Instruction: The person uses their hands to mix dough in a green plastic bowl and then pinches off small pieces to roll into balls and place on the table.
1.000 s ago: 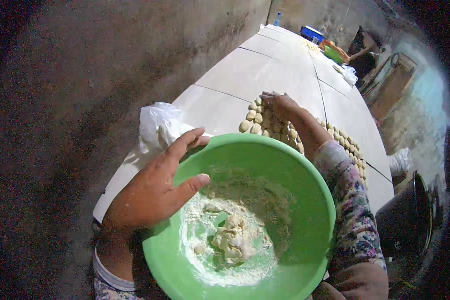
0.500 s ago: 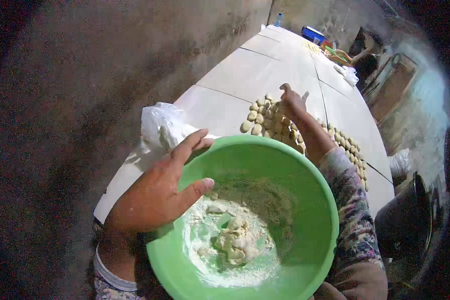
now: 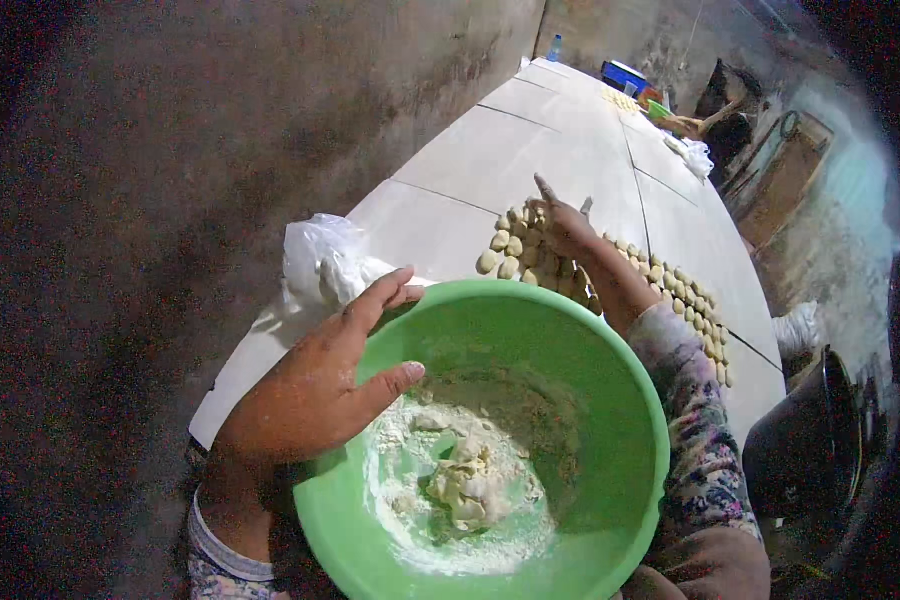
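Note:
A large green plastic bowl (image 3: 490, 345) fills the lower middle, tilted toward me. Inside it lie white flour (image 3: 410, 540) and a rough lump of dough (image 3: 470, 487). My left hand (image 3: 315, 385) grips the bowl's left rim, thumb on the inner side and fingers along the edge. Beyond the bowl, my right hand (image 3: 570, 230) hovers over or touches rows of small dough balls (image 3: 508, 245); which of these I cannot tell. Its index finger and thumb are stretched apart, and nothing shows between them. Some dough balls are hidden behind that hand and forearm.
The long white tiled table (image 3: 470, 160) runs away from me beside a bare wall. A clear plastic bag (image 3: 320, 255) lies left of the bowl. At the far end stand a blue bottle (image 3: 555, 47) and a blue box (image 3: 624, 76). A dark tub (image 3: 805, 440) stands at right.
My right hand has shifted slightly left and down over the dough balls, with its index finger straighter. The view has moved a little. My left hand keeps its hold on the bowl.

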The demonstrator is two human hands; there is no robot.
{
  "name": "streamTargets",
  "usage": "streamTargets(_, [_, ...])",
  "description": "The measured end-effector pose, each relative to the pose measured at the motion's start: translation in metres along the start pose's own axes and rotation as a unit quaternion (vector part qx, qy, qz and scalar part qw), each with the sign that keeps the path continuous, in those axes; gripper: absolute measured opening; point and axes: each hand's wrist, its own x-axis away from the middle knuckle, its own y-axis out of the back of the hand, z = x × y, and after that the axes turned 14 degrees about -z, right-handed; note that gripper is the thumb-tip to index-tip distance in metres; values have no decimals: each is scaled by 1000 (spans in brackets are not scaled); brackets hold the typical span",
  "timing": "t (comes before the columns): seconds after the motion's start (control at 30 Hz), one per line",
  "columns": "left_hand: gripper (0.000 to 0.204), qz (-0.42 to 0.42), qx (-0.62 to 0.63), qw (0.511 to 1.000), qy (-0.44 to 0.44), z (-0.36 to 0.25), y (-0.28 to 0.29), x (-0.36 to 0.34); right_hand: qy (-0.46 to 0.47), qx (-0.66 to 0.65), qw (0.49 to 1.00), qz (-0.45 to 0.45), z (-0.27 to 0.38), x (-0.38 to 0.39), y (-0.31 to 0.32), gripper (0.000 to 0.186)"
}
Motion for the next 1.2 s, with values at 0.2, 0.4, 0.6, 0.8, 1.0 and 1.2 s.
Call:
streamTargets(0.2, [64, 20, -48, 999, -12, -4, -2, -6, -76, -211, 968, -114, 35, 55, 29, 59])
streamTargets(0.4, [62, 37, -71, 996, -42, -9, -1, -5, 46, -200, 967, -150, 100, 158, 138, 23])
streamTargets(0.6, [61, 77, -64, 994, -34, -5, -1, -3, 227, -128, 959, 109, 214, 254, 141, 50])
streamTargets(0.8, [55, 105, -34, 979, -171, -18, -41, 7, 502, 122, 827, 220, 192, 347, 33, 62])
streamTargets(1.0, [51, 86, -136, 971, -176, -43, -53, 32, 336, 87, 911, 224, 218, 378, 109, 35])
streamTargets(1.2, [46, 76, -140, 980, -117, -55, -59, 47, 75, -48, 982, 164, 224, 379, 138, 35])
